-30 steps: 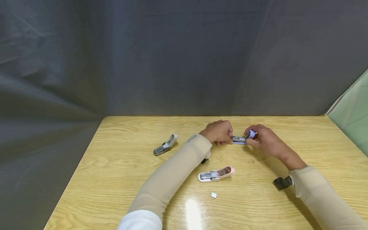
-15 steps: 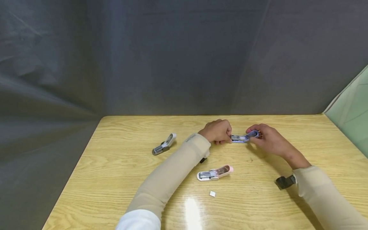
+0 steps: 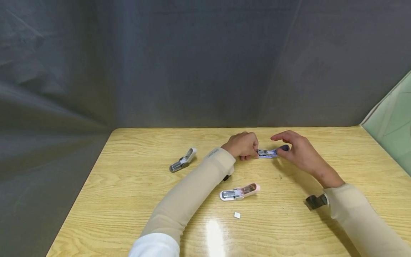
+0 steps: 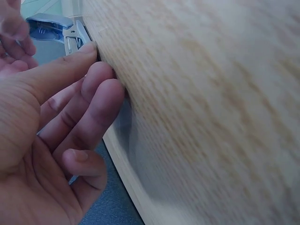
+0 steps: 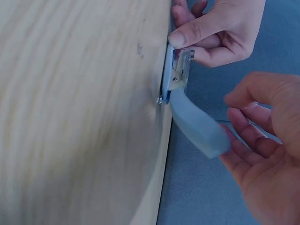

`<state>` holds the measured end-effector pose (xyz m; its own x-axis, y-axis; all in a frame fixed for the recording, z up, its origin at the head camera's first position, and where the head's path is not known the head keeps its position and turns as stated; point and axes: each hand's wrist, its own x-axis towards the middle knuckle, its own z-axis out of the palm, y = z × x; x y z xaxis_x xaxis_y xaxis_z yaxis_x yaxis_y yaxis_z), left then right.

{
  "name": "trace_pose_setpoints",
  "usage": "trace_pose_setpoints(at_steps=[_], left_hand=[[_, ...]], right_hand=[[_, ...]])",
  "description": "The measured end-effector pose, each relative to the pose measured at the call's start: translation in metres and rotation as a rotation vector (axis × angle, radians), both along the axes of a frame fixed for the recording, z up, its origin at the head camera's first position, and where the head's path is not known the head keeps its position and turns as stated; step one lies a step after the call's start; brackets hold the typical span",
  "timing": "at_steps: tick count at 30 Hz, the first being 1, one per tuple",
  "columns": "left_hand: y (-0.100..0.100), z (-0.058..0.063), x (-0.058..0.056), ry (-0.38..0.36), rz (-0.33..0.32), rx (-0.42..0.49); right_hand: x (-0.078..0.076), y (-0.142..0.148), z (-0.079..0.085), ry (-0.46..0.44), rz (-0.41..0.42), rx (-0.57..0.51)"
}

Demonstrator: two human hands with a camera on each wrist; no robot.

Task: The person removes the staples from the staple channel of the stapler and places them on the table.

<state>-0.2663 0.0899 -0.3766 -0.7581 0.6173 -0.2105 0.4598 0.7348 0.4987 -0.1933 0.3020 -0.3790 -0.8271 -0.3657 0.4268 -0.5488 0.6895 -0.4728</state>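
A blue stapler (image 3: 267, 153) lies unfolded near the far side of the table, its staple channel exposed and its cover (image 5: 197, 124) swung back to the right. At the stapler's left end, my left hand (image 3: 243, 145) pinches the base between thumb and fingers. My right hand (image 3: 298, 151) is around the cover's free end with thumb and index finger spread apart. In the right wrist view, fingers (image 5: 239, 152) of that hand touch or nearly touch the cover's tip. My left fingers hide the far end of the base.
A white-and-pink stapler (image 3: 240, 192) lies opened out nearer the front, with a small white square piece (image 3: 237, 215) below it. To the left sits a grey-and-white stapler (image 3: 183, 160), also unfolded. A dark curtain (image 3: 205, 64) hangs behind the wooden table (image 3: 128, 200).
The blue stapler's cover has swung back, away from its base. My right thumb and index finger have spread off it, while my left hand keeps its pinch.
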Motion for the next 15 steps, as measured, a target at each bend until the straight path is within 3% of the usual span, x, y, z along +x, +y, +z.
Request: trace_pose_setpoints(at_steps=[8, 15], left_hand=[[0.001, -0.0002, 0.001, -0.021, 0.024, -0.015], [0.0005, 0.0006, 0.0009, -0.012, 0.036, -0.014]], right_hand=[[0.0028, -0.0061, 0.0065, -0.028, 0.006, -0.047], [0.0023, -0.0109, 0.0109, -0.12, 0.053, -0.047]])
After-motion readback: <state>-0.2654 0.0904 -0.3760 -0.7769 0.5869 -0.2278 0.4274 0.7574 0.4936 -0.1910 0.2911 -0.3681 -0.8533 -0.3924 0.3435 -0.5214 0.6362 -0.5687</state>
